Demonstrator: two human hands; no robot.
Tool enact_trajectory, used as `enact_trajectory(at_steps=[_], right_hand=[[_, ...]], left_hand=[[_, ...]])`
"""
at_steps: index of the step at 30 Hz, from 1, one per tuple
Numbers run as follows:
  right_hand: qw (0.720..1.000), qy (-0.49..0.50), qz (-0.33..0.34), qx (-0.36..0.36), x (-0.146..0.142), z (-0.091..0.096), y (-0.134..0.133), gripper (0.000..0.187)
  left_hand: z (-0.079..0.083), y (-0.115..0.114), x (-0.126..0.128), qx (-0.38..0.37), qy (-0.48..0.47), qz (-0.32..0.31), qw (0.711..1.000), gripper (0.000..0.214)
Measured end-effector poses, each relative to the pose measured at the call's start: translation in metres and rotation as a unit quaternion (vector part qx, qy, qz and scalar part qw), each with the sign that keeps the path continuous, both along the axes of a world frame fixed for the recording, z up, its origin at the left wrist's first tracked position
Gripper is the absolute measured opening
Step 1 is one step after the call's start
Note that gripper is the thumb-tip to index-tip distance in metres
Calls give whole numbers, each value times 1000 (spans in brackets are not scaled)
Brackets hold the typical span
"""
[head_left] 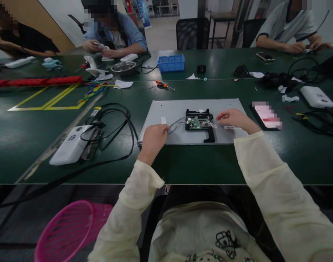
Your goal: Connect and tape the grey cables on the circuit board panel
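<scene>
A flat grey metal panel [166, 109] lies on the table in front of me. On it sits a black bracket [210, 136] that carries a green circuit board [199, 123]. Grey cables [178, 122] run from the board's left side to my left hand [154, 140], whose fingers are closed on them at the panel's left part. My right hand [234, 119] hovers over the panel just right of the board, thumb and fingers drawn together. Whatever lies between those fingertips is too small to make out; a small clear or whitish piece [214, 124] shows near them.
Right of the panel lies a phone [266, 115]; to the left, a white power bank [70, 143] with black cables. Beyond are an orange screwdriver [162, 84], a blue basket [171, 63] and a metal bowl [123, 67]. Several people sit opposite. A pink basket [68, 229] stands below.
</scene>
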State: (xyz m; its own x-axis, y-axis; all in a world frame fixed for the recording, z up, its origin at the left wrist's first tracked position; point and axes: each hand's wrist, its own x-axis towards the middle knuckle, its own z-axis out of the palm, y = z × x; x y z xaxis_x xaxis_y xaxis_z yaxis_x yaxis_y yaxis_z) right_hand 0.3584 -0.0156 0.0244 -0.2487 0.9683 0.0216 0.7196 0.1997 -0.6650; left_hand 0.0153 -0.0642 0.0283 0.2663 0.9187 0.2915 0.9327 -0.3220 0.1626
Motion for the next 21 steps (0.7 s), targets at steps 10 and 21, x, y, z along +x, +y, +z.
enact_trajectory(at_steps=[10,21], right_hand=[[997,-24,61,-31,-20,6,-5,20],[988,-131,-75,31,12,-6,8,21]], left_hand=[[13,-6,9,18,54,67,996,28],[33,14,33,11,27,-6,1000,32]])
